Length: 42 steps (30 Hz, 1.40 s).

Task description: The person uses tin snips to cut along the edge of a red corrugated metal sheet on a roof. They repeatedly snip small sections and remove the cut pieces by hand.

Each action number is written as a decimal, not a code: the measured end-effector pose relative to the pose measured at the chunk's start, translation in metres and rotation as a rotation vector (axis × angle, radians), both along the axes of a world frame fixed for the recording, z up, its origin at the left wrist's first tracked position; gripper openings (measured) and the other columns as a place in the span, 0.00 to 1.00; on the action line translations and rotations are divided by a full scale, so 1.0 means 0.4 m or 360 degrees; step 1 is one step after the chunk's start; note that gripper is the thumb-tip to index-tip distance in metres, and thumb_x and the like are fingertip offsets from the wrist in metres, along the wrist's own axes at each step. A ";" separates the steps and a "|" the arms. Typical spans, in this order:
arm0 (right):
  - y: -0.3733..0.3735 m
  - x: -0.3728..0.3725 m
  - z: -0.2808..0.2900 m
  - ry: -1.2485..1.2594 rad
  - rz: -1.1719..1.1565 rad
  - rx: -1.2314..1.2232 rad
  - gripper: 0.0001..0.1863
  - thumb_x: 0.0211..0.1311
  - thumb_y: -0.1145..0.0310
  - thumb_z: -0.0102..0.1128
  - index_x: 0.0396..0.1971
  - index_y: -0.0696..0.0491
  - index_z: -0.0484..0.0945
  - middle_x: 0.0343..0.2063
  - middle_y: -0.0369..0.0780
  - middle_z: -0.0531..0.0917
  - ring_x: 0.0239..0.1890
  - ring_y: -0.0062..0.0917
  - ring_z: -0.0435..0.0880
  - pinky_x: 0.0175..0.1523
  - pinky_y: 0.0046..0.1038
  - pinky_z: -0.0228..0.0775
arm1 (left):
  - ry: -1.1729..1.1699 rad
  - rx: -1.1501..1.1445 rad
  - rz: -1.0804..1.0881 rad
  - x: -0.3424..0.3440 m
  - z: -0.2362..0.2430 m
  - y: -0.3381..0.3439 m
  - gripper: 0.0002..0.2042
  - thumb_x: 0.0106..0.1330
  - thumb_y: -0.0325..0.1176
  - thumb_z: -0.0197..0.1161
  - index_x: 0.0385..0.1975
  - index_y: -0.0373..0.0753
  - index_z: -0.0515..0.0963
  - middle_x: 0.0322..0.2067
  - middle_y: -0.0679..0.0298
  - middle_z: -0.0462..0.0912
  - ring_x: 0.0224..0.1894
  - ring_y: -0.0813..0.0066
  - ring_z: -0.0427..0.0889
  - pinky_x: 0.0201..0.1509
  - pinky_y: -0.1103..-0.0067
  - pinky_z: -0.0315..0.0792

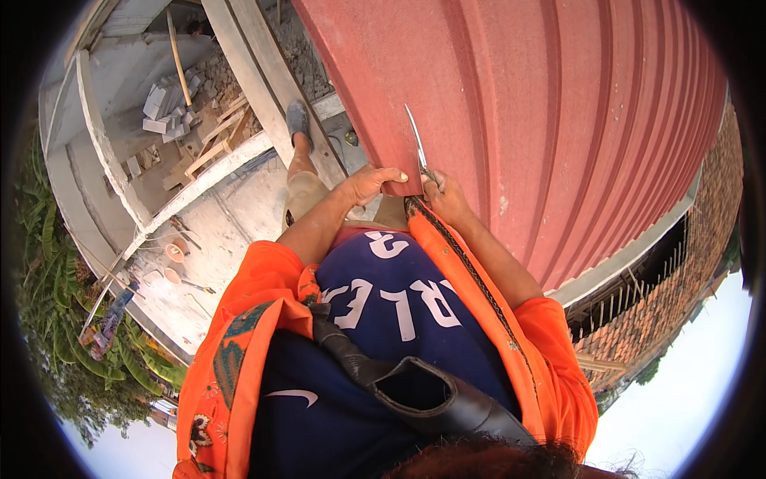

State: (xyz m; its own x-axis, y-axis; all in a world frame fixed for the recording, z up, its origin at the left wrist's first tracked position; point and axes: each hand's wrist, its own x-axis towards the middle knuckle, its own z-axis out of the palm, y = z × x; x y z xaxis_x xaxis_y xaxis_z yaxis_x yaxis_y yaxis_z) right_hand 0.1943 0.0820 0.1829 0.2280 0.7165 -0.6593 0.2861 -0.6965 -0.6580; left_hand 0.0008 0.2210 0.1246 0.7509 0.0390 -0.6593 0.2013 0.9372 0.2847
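My right hand (448, 199) is closed around the handle of what look like tin snips. One long, slightly curved blade (416, 134) shows, pointing away over the red ribbed roofing sheet (519, 128). If there is a second blade, it is hidden. Beside it, my left hand (369, 185) pinches the sheet's near corner, thumb on top and fingers mostly out of sight beneath. The corner hangs close to my waist, and the blade's base lies between my two hands, right by the sheet.
Wooden beams (259, 72) run at the left, with my shod foot (298, 120) on one. Far below are pale blocks (165, 108), loose timber (219, 137) and rubble. Trowels (177, 251) lie on a concrete ledge (231, 195). A tiled roof (678, 295) stands at the right.
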 end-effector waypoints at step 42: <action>0.067 0.016 0.004 -0.0331 0.0149 -0.0112 0.20 0.82 0.58 0.53 0.41 0.61 0.82 0.32 0.57 0.87 0.39 0.55 0.88 0.46 0.51 0.76 | 0.0064 -0.0041 -0.0061 -0.006 -0.016 0.009 0.22 0.67 0.32 0.74 0.60 0.34 0.84 0.54 0.60 0.90 0.59 0.67 0.87 0.68 0.68 0.77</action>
State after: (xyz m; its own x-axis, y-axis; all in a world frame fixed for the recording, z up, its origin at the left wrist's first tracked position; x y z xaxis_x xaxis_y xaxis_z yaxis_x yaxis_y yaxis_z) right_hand 0.2005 0.1090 0.1844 0.2985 0.6947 -0.6544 0.4759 -0.7027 -0.5289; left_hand -0.0016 0.2247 0.1182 0.7245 -0.0065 -0.6893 0.2479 0.9355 0.2517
